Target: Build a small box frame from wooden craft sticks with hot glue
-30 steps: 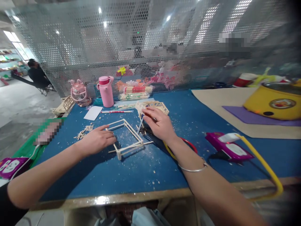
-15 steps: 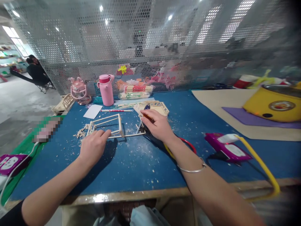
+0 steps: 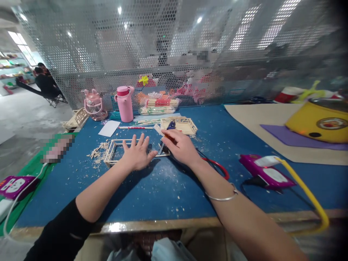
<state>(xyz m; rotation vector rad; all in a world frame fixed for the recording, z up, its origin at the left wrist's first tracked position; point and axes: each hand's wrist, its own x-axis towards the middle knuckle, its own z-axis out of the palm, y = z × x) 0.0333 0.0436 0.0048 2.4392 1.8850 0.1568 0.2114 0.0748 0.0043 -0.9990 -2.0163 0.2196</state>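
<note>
My left hand [image 3: 137, 154] is open, fingers spread, over the right part of a box-shaped frame of thin wooden sticks [image 3: 109, 154]. It hides much of the frame; whether it presses on the sticks I cannot tell. My right hand [image 3: 181, 146] is closed around a tool with an amber-brown handle [image 3: 170, 136], whose kind is not clear. Below its fingers are a thin, pale, slanting strip [image 3: 161, 148] and a dark part mostly hidden by the hand. A wooden stick [image 3: 164, 155] lies between the two hands. Behind the right hand sits a shallow wooden stick tray [image 3: 185, 127].
Stick scraps [image 3: 99, 151] litter the blue table left of the frame. A white card [image 3: 109, 128], a pink bottle [image 3: 125, 108] and bundled sticks [image 3: 158, 106] stand or lie behind. At right are a purple power strip [image 3: 265, 172] and a yellow pot [image 3: 320, 121].
My left hand has let go of the frame's front stick, moved right and spread its fingers. The frame now sits lower and flatter. My right hand keeps its hold in nearly the same place.
</note>
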